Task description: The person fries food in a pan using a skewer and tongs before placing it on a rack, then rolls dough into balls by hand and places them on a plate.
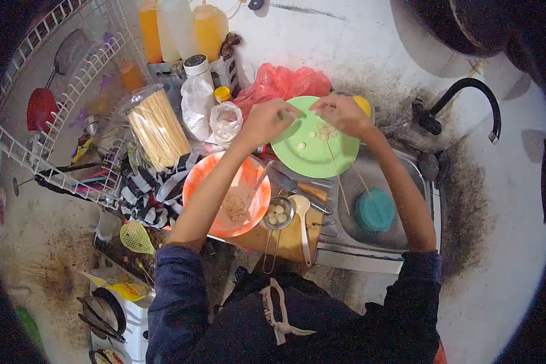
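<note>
A light green plate sits partly over the sink's left side. On it lie small pale balls, and several more cluster round the tips of two thin wooden skewers, whose long ends stick out toward me over the sink. My left hand is above the plate's left rim, its fingers curled toward the thumb; anything pinched there is too small to make out. Over the plate's far right part, my right hand faces it, fingers bent and blurred. A gap separates the two hands.
Left of the plate stand an orange-and-white bowl with pinkish paste, a strainer holding pale balls, and a white spoon. Skewers fill a clear pack. A teal round item is in the sink; a black faucet arches at right.
</note>
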`<state>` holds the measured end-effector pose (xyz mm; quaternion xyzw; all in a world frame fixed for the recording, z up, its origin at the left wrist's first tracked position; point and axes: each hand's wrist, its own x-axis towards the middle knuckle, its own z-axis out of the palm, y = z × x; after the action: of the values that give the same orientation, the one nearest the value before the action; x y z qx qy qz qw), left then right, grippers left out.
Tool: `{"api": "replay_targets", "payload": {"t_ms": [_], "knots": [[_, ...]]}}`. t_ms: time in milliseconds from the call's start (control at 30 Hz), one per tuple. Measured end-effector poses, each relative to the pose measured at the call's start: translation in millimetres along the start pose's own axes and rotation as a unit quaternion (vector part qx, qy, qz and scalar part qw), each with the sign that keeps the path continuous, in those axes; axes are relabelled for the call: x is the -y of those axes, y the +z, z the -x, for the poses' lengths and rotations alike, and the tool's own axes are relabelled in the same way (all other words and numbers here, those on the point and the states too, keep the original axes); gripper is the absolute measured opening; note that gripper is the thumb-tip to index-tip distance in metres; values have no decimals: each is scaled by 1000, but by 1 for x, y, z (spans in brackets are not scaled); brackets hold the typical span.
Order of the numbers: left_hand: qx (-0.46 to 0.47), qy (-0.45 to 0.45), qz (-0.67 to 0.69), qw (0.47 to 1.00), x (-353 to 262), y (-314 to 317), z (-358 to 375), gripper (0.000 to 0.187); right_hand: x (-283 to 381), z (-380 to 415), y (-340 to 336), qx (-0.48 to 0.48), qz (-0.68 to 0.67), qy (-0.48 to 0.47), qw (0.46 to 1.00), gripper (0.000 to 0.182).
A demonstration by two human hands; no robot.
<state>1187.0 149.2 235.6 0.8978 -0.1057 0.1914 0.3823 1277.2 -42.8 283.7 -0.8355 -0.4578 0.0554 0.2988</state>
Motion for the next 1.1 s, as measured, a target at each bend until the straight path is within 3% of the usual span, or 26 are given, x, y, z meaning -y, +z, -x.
{"api": "replay_targets", "payload": {"t_ms": [33,100,233,500,667,867,967,1033,1067,1100], "knots": [[-2,-1,0,1000,-1,3,2,25,1,2,0,2,0,-2,1000,29],[13,50,-129,990,-8,17,3,21,4,5,1,-55,120,-24,991,24],[2,85,-211,974,-13,41,-4,20,4,6,1,-76,101,2,992,22],[24,75,-236,969,-13,36,-14,15,18,31,-14,-80,72,68,992,23],[20,81,-234,969,-5,32,-12,17,9,31,-10,-76,51,55,994,24],[96,44,-191,976,-8,14,-5,36,3,15,2,-66,-3,0,998,26],[84,98,-155,979,-3,-5,5,34,16,2,5,-58,-3,-26,998,25],[-22,58,-117,991,1,-20,12,29,29,-12,10,-47,-1,-31,998,23],[-75,81,-54,992,5,-29,16,25,38,-23,16,-62,24,-73,995,23],[-75,80,-58,992,9,-39,24,25,48,-33,23,-78,47,-114,989,23]]}}
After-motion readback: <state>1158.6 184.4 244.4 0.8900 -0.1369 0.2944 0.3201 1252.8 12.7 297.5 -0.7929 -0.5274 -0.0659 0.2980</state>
